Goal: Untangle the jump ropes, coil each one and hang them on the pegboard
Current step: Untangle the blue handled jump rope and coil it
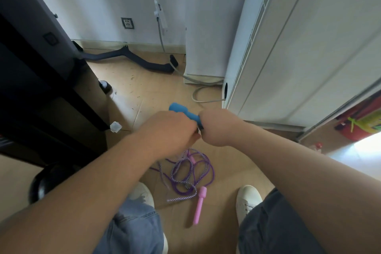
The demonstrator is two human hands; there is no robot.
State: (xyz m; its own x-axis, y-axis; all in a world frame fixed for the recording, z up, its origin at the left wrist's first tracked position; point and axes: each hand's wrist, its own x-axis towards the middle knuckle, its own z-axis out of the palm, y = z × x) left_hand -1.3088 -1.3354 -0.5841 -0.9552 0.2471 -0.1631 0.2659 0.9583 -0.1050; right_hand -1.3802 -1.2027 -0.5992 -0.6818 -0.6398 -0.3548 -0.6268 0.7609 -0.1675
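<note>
A blue jump-rope handle (183,112) sticks out between my two fists, held above the floor. My left hand (171,130) is closed around its near side and my right hand (218,126) grips the other end; the blue handle's rope is hidden by the hands. Below them on the wooden floor lies a tangled purple-and-white rope (186,173) with a pink handle (199,205) pointing toward me. A second pink handle (192,159) shows partly inside the tangle. No pegboard is visible.
A black desk (41,80) with a chair wheel (44,183) stands at the left. A white cabinet (299,47) fills the right. A grey cable (203,90) and a black hose (132,57) lie by the far wall. My white shoes (248,199) flank the tangle.
</note>
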